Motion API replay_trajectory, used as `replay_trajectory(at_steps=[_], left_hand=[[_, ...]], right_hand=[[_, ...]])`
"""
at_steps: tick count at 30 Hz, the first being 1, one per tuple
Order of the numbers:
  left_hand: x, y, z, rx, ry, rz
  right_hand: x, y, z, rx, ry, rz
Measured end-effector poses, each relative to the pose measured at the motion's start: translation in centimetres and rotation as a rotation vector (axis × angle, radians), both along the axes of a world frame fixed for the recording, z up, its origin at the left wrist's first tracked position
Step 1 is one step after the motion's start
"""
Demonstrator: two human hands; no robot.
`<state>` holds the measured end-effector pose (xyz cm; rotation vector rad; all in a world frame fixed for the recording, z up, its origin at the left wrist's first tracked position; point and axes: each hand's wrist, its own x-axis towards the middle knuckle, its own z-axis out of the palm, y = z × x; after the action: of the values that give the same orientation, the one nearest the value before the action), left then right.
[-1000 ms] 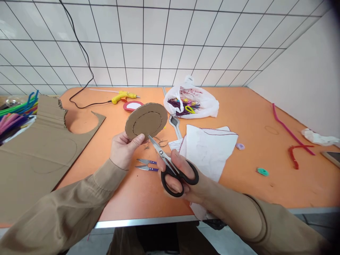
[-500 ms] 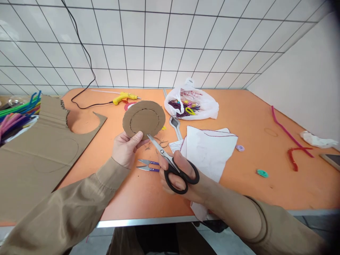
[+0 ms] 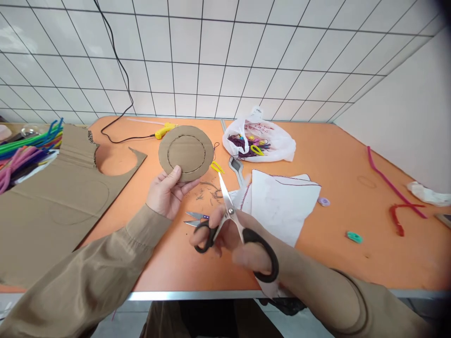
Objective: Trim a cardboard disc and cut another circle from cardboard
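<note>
My left hand (image 3: 169, 191) holds up a round cardboard disc (image 3: 186, 152), thumb on its front near the lower edge. A smaller circle is cut or scored into the disc's face. My right hand (image 3: 232, 234) has its fingers through the black handles of a pair of scissors (image 3: 230, 211). The blades are spread apart, point up and away, and stand clear of the disc on its right. Thread snips (image 3: 195, 218) with bare metal blades lie on the table under my right hand, their handles partly hidden by the scissors.
A large cut cardboard sheet (image 3: 45, 202) covers the left, beside colourful pipe cleaners (image 3: 35, 145). Behind are a yellow glue gun (image 3: 164, 130) with a cord and a plastic bag (image 3: 278, 145) of yarn. White cloth (image 3: 282, 202) lies right of centre; red pipe cleaners (image 3: 396, 218) lie farther right.
The scissors have come away from the disc's lower edge, moving right, and their handles and blades have spread. The disc has turned slightly and shifted a little left and up.
</note>
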<state>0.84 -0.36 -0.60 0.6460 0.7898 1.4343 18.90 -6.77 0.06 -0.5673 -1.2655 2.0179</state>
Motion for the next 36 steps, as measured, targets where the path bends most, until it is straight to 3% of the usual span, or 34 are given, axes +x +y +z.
replay_trajectory(at_steps=[5,18,36], left_hand=[[0.1,-0.2,-0.2,0.029,0.013,-0.029],[0.8,-0.8,0.0,0.111,0.134,-0.071],[1.3,-1.2,-0.1,0.193,0.188,-0.033]], right_hand=[[0.4,-0.3,0.5,0.054,0.012,-0.033],[0.3,-0.3,0.3,-0.211,0.049,0.006],[0.5,0.3,-0.4,-0.318,0.159,0.036]])
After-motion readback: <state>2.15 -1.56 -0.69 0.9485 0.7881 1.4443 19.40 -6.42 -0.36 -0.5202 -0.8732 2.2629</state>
